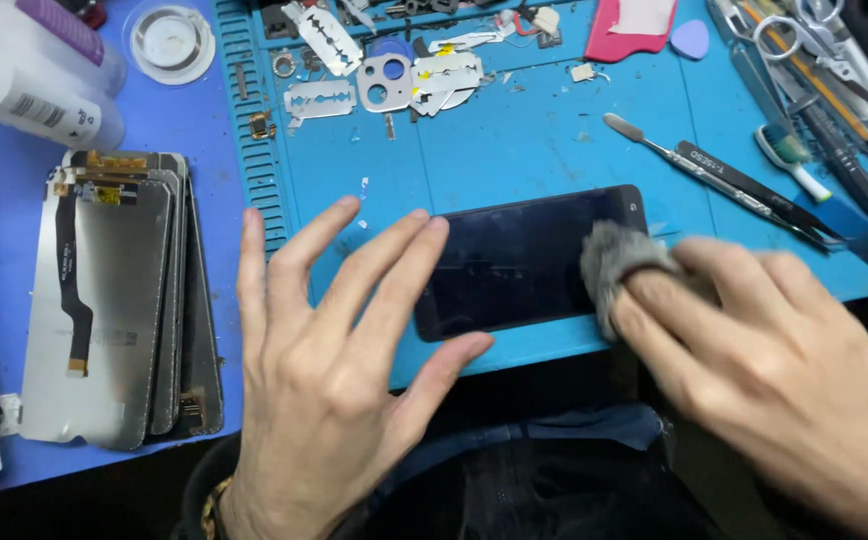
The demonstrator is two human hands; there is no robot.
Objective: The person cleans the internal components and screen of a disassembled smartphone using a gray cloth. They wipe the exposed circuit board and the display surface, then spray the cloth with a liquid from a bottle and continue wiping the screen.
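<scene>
A black phone (519,260) lies screen up on the blue work mat (514,150), near its front edge. My left hand (339,370) rests flat with fingers spread, the fingertips touching the phone's left end and the thumb by its lower edge. My right hand (764,360) presses a small grey cloth pad (616,262) onto the right part of the screen, fingers curled around it.
A stack of phone display panels (114,300) lies at the left. White bottles (34,70) stand at the top left. Razor blades (319,98) and metal parts lie at the mat's back. Tweezers (754,190), a spudger (644,135), scissors (804,30) and a brush (794,160) sit at the right.
</scene>
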